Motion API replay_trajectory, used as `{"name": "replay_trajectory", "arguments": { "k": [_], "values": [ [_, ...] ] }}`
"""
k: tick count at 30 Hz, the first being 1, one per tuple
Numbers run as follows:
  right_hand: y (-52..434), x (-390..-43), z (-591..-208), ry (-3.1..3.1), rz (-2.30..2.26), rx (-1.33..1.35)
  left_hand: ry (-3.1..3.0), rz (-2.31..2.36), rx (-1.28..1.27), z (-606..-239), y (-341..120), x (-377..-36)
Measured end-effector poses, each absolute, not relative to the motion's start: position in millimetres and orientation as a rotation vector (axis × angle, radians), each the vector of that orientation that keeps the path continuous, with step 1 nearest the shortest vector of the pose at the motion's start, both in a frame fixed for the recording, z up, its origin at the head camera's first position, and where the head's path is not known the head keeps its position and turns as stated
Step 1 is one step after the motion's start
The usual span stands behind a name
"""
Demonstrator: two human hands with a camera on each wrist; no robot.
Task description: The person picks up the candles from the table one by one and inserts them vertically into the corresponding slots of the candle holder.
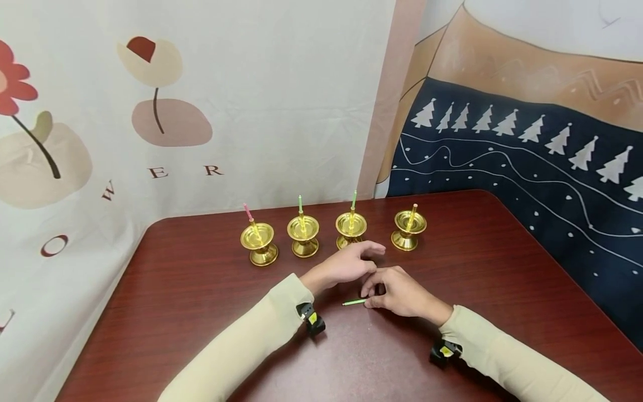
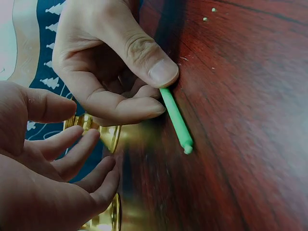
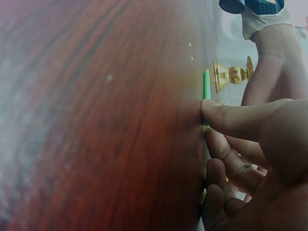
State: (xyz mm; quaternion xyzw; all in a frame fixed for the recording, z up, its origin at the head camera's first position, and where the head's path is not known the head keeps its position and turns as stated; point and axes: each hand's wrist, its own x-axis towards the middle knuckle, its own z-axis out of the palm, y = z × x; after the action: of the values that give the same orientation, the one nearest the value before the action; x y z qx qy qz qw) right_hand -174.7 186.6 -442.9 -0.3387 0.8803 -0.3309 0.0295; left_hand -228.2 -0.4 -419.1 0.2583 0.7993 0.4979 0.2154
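A thin green candle [image 1: 354,302] lies on the dark red table [image 1: 201,290]. My right hand [image 1: 397,293] pinches one end of the green candle [image 2: 176,119] between thumb and forefinger, low against the tabletop. My left hand [image 1: 351,265] hovers just beside it with loosely curled fingers and holds nothing. In the right wrist view the green candle [image 3: 206,86] pokes out past my thumb. Behind the hands stands a row of several gold candle holders: pink candle [image 1: 258,243], green candle [image 1: 303,234], green candle [image 1: 351,228], orange candle [image 1: 409,228].
Printed cloth hangs behind the table: a flower pattern [image 1: 150,111] on the left, a dark blue tree pattern [image 1: 527,167] on the right. Bare tabletop lies left and right of the hands. The table's rounded corners sit near the cloths.
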Motion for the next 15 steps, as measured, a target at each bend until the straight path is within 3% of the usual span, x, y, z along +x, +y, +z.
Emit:
{"name": "replay_trajectory", "arguments": {
  "k": [15],
  "values": [
    [192,-186,-464,2.677,-1.136,-1.312,2.253,1.412,0.638,-412,31,-245]
  ]
}}
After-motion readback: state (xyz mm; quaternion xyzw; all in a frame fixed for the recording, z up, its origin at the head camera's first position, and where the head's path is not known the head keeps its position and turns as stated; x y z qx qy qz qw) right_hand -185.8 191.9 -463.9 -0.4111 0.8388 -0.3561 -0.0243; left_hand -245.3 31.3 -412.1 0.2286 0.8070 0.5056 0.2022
